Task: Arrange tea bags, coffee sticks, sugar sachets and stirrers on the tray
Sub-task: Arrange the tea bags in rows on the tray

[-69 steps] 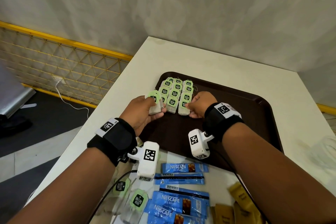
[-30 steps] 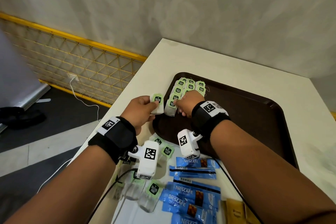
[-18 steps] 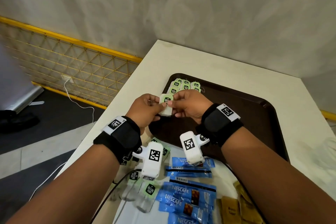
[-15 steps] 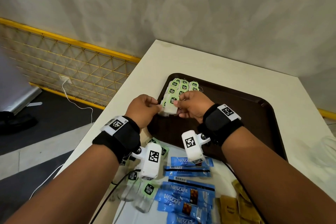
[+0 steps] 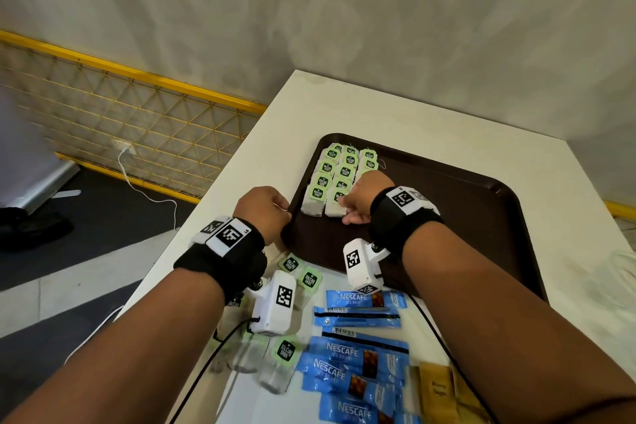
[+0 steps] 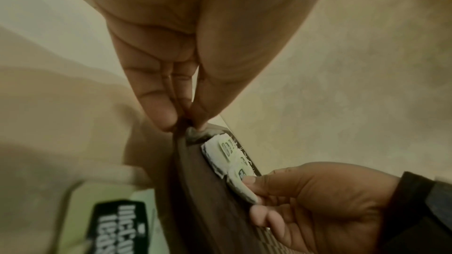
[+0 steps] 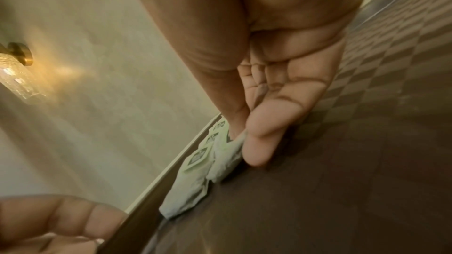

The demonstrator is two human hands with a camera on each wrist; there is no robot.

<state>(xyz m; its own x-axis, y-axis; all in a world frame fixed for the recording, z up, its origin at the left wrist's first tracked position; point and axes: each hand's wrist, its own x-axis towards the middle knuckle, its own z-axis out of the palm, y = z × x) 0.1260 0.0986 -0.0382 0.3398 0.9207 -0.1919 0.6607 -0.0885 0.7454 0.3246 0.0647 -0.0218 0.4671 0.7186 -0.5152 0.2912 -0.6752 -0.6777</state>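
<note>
From the head view I see the whole layout: brown plastic tray (image 5: 481,217) on a white table (image 5: 430,113), tea bags (image 5: 339,169) in three neat columns at the tray's far-left corner, each a white paper pouch with a green square tag. Loose tea bags (image 5: 309,279), blue Nescafe coffee sticks (image 5: 358,317) and brown sugar sachets (image 5: 435,389) lie on the table near me, off the tray.

Only the left wrist view shows my left hand (image 6: 176,76) pinching the tray's raised rim (image 6: 179,142) between thumb and fingertips; from the head view it just looks like a curled fist at the tray's left edge. That view also catches a blurred green tea tag (image 6: 117,225) up close.

The right wrist view shows my right hand (image 7: 266,103) grasping the nearest tea bag (image 7: 227,155) of the middle column, thumb on top, fingers along its right side, the bag lying on the tray's fine checkered surface just beside its neighbour (image 7: 188,186). A glowing wall lamp (image 7: 17,69) shows only there.

Stirrers: can't see any.
</note>
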